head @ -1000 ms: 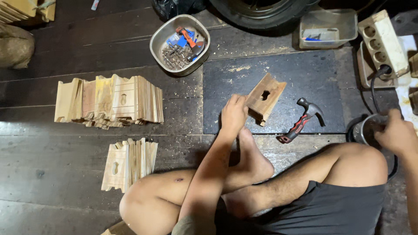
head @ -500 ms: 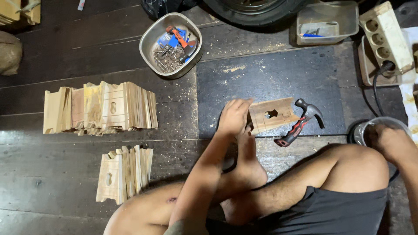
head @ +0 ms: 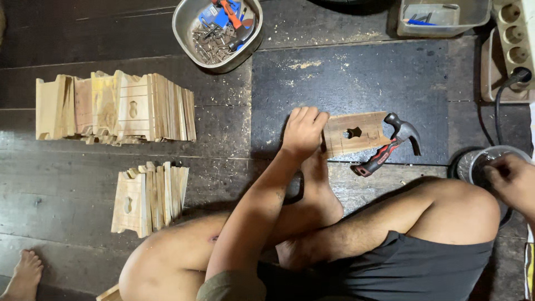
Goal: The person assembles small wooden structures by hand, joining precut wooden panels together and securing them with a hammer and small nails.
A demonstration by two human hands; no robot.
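Observation:
I sit cross-legged on a dark plank floor. My left hand (head: 302, 132) grips the left end of a small wooden block (head: 356, 134) with a keyhole-shaped cut-out, lying flat on a dark mat (head: 356, 83). A claw hammer (head: 390, 145) with a red and black handle lies against the block's right end. My right hand (head: 512, 181) reaches into a round clear container (head: 479, 161) at the far right; what its fingers hold is hidden.
Two stacks of similar wooden pieces, a long one (head: 117, 106) and a shorter one (head: 147, 198), lie to the left. A metal bowl (head: 218, 30) of nails and tools, a clear plastic tub (head: 443, 17) and a power strip (head: 515, 39) sit along the top. Another person's foot (head: 22, 276) shows bottom left.
My left hand turned the block from tilted to lying flat and level beside the hammer. My right hand stayed at the round container.

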